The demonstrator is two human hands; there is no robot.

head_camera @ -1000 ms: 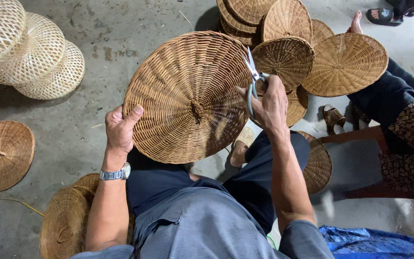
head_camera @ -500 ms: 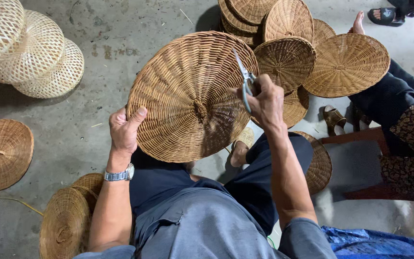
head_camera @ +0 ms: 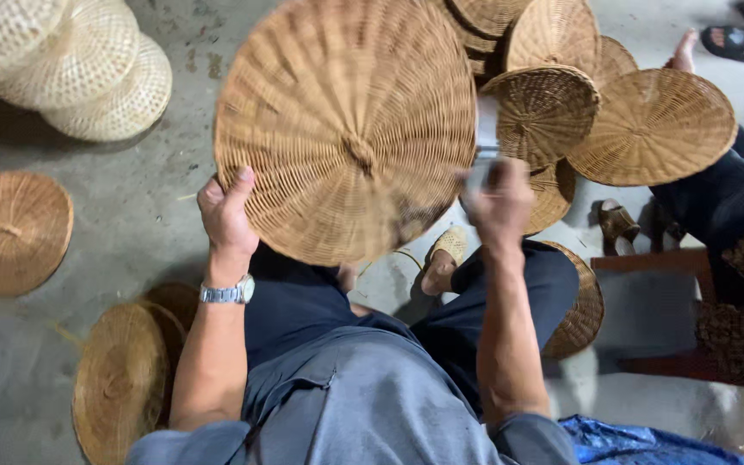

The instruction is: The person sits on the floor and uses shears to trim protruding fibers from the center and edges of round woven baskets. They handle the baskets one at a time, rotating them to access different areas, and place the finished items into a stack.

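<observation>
Left hand (head_camera: 227, 220) grips wicker tray (head_camera: 346, 129) by its rim | right hand (head_camera: 499, 200) closed on blurred scissors (head_camera: 482, 164) | tray likely light, stiff; hold at edge.

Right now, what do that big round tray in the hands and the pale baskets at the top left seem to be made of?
The big round tray looks like woven rattan or wicker: tan, matte strands circle out from a centre knot. The left hand grips its rim. The pale baskets look like split bamboo or a similar cane, lighter and unvarnished, in an open lattice weave. The exact fibre cannot be told.
</observation>
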